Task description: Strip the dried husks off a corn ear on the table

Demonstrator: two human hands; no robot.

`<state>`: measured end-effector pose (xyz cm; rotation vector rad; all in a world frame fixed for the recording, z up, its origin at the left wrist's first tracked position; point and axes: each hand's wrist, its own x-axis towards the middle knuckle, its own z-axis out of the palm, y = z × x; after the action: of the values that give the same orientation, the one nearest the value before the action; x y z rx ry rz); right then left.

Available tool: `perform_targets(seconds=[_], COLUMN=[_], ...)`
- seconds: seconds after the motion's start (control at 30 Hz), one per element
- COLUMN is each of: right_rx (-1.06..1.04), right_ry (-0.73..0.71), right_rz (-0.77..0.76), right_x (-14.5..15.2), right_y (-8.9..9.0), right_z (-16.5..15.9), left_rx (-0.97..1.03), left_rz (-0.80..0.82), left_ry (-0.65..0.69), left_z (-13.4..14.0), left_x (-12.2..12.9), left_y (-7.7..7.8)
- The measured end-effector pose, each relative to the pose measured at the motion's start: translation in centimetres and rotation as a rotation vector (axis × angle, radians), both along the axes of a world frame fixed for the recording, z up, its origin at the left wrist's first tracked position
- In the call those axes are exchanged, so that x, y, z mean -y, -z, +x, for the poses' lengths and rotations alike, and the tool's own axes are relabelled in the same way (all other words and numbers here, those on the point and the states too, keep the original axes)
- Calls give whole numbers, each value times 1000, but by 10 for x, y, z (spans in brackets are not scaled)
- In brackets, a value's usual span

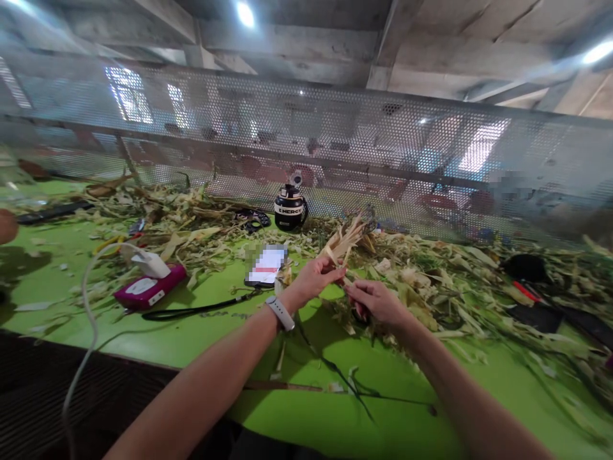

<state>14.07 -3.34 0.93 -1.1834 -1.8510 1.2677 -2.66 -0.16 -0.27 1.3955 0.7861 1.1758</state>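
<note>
My left hand (pixel 316 279), with a pale watch on its wrist, is closed around a bundle of dry, straw-coloured husk-like leaves (pixel 351 236). The leafy ends fan out up and to the right. Close by on the right, the fingers of my right hand (pixel 376 300) are bent together at the lower end of the bundle. Something dark shows under those fingers, but I cannot make out what they hold. A phone (pixel 268 263) with a lit screen lies left of my left hand. Below both hands, a long thin stick (pixel 287 386) rests on the green table (pixel 325 415).
Loose leaves and scraps (pixel 426 275) are strewn across the table. A purple power strip (pixel 151 287) with a white plug and cable sits at left. A black jug marked ENERGY (pixel 290 209) stands before the perforated metal screen (pixel 325 128). A red-handled tool (pixel 527 292) lies at right.
</note>
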Motion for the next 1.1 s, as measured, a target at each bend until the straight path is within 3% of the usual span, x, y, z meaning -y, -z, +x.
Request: perform_targets(seconds=[0.2, 0.33, 0.47, 0.63, 0.73, 0.83, 0.97, 1.1], right_rx=[46, 21, -21, 106, 126, 51, -137, -100], right_ry=[-10, 64, 91, -11, -9, 8, 121, 185], right_rz=[-27, -90, -64, 15, 53, 28, -23, 162], right_x=[0, -3, -4, 2, 4, 1, -6, -10], right_y=[-9, -13, -17, -17, -15, -13, -8, -1], right_z=[8, 15, 18, 10, 8, 12, 19, 16], left_rx=[-58, -31, -154, -242, -204, -114, -123, -207], left_rz=[26, -42, 1, 72, 50, 12, -30, 29], left_ry=[77, 170, 218, -52, -125, -29, 238, 347], left_z=[-7, -4, 0, 0, 1, 0, 0, 3], left_x=[-1, 3, 3, -3, -3, 2, 9, 11], left_y=[-4, 0, 5, 7, 6, 4, 1, 1])
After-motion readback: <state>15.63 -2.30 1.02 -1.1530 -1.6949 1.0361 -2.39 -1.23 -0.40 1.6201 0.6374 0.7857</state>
